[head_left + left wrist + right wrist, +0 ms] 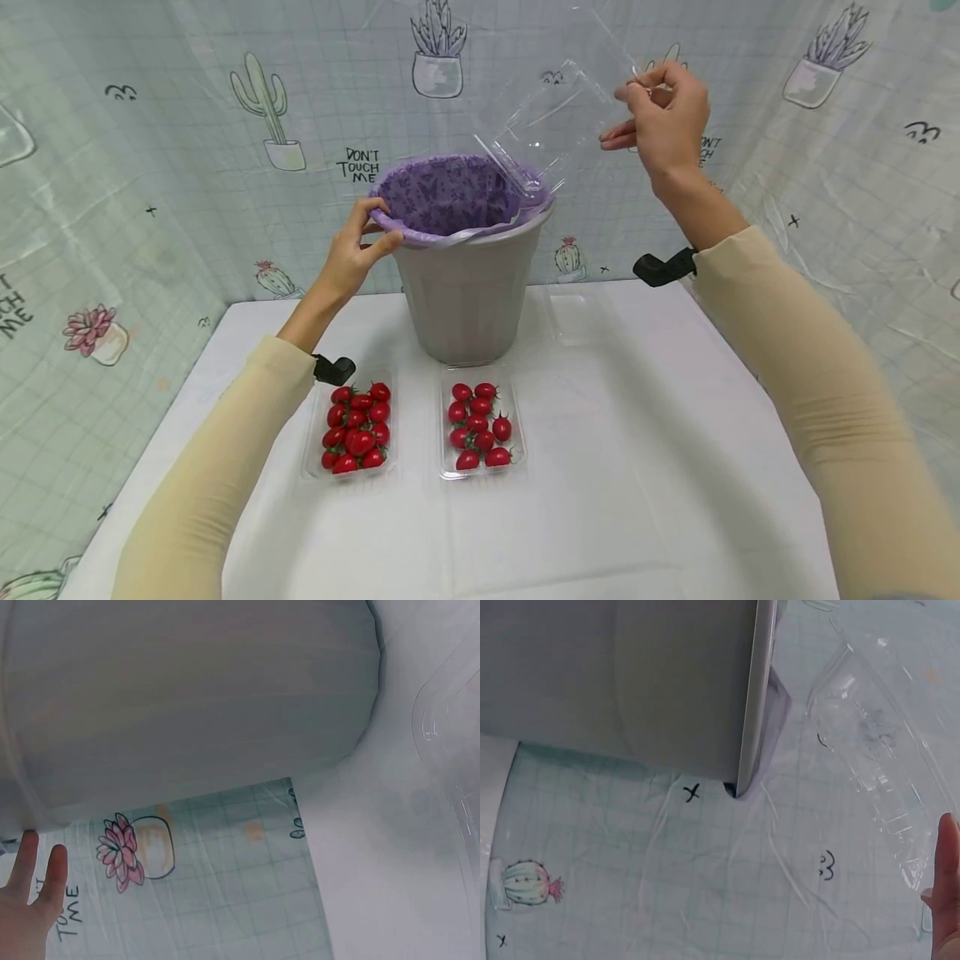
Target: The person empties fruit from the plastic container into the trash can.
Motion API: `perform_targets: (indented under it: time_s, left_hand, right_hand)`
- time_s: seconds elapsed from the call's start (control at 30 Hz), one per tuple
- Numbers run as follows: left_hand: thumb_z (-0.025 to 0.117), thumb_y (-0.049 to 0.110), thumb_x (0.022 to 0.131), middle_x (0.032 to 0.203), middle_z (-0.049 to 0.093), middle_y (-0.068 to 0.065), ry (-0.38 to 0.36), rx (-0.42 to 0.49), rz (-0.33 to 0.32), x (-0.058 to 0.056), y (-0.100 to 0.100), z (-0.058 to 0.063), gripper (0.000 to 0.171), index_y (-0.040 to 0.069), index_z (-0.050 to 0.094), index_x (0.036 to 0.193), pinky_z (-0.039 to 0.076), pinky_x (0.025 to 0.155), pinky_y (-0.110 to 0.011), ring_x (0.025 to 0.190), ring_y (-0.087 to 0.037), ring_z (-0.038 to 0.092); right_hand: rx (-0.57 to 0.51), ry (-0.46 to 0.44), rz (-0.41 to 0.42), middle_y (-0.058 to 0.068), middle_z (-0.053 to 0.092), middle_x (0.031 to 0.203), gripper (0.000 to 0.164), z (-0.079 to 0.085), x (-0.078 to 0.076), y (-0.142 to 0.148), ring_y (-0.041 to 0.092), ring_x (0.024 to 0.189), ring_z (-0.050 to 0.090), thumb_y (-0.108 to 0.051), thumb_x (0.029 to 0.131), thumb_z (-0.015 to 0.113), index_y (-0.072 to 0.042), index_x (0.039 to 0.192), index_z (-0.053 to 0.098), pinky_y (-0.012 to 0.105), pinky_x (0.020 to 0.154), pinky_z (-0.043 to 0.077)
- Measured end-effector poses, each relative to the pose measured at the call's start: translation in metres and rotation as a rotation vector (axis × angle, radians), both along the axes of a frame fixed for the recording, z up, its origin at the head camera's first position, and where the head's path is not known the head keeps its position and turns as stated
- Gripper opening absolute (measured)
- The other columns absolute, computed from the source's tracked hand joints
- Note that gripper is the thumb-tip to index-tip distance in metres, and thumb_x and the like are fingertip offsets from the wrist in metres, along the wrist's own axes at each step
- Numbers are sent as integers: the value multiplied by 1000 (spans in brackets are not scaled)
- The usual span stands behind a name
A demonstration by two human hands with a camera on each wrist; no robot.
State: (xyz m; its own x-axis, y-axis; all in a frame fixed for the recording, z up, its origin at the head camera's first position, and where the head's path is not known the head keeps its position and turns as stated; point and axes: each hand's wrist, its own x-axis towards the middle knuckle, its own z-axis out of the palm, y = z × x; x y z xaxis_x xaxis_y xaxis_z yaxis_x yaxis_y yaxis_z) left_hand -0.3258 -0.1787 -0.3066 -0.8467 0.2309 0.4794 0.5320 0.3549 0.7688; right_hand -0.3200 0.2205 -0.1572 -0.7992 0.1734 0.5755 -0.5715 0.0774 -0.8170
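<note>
In the head view a grey trash bin [468, 292] stands at the back of the table, with a purple patterned liner [442, 187] folded over its rim. My left hand [356, 246] holds the bin's rim at the left, thumb on the outside. The left wrist view shows some of its fingers against the grey bin wall [187, 705]. Up to the right, my right hand [667, 117] pinches a clear plastic container [551, 117] by its edge. The container hangs tilted, its lower end over the bin's right rim. The right wrist view also shows the container [877, 750] beside the bin.
Two clear trays of cherry tomatoes, a fuller left one [356, 429] and a right one [480, 425], sit before the bin. Another clear plastic piece [573, 317] lies to the bin's right. A patterned curtain [187, 183] surrounds the white table [600, 500].
</note>
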Motion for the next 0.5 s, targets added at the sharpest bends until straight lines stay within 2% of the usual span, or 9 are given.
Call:
perform_targets:
  time_s: [0.13,0.27,0.4,0.5]
  left_hand:
    - [65,46,100,145,48,-12,-1,-4,3,-1,-1,0,57,12,41,139,48,104,-59,140,-34,52]
    - [65,46,100,145,48,-11,-3,-7,5,0,-1,0,57,13,41,139,48,104,-58,139,-34,52]
    - [65,46,100,146,48,-10,-5,-9,3,0,-1,-1,56,14,42,139,48,104,-58,139,-34,52]
    - [65,46,100,147,48,-10,-2,-12,1,0,-1,-1,55,15,42,139,48,104,-59,139,-34,52]
  right_hand:
    - [-70,-15,72,6,78,92,3,-2,6,19,18,50,69,-3,99,65,-1,98,63,27,55,59]
    - [-116,-81,130,9,78,93,3,-3,14,40,20,47,68,0,99,64,1,99,61,29,52,58]
    - [-117,-141,180,11,80,91,3,-10,21,58,22,45,67,3,98,64,3,96,62,30,49,58]
    - [-61,-180,206,10,80,91,2,-19,28,71,21,44,65,3,98,65,5,99,65,28,48,57]
